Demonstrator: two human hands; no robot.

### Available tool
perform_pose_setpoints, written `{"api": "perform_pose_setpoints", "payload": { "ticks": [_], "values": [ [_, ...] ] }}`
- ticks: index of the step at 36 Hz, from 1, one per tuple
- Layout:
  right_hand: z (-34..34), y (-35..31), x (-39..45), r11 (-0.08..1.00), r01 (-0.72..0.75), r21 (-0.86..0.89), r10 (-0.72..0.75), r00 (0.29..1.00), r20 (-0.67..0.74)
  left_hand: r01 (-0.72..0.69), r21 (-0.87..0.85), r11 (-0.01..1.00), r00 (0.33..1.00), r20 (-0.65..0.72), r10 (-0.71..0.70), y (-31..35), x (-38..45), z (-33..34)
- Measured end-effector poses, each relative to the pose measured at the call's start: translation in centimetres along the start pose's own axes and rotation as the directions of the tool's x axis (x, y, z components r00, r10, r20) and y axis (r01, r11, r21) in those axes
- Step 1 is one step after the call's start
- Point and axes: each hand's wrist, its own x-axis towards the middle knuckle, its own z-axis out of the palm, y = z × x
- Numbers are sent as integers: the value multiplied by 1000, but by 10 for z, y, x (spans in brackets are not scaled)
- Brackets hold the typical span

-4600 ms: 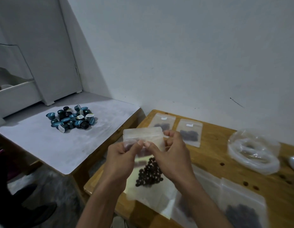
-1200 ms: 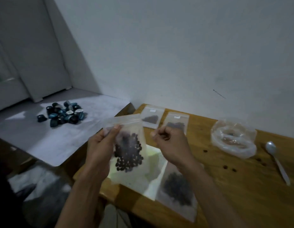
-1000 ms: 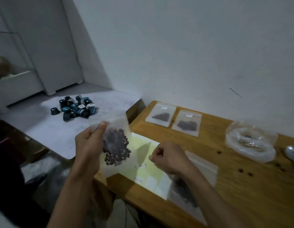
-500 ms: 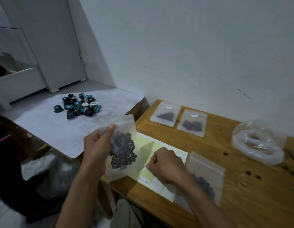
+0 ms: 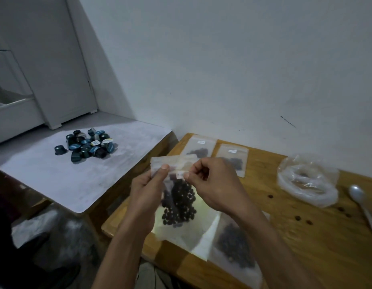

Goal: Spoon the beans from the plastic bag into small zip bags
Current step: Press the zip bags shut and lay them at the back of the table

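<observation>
At frame center, the left hand (image 5: 146,189) and right hand (image 5: 212,184) pinch the top of a small zip bag (image 5: 176,205) of dark beans (image 5: 180,202) above a wooden table (image 5: 306,247).

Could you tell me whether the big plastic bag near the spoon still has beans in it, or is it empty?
Nearly empty. The plastic bag lies slumped and rolled down on the table, with only a dark speck or two inside; loose beans lie beside it.
</observation>
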Motion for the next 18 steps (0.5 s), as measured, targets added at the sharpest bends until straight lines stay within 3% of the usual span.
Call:
{"api": "perform_pose_setpoints", "payload": {
  "ticks": [12,15,18],
  "values": [
    [-19,26,-8,982,-111,-153,85,983,-165,-81,96,992,985,162,65,-6,-12,49],
    [-22,33,-13,979,-181,-93,152,953,-264,-98,125,987,986,148,79,-11,-8,55],
    [-26,44,-16,951,-282,126,306,915,-265,-102,150,983,985,156,78,-11,-2,64]
  ]
}}
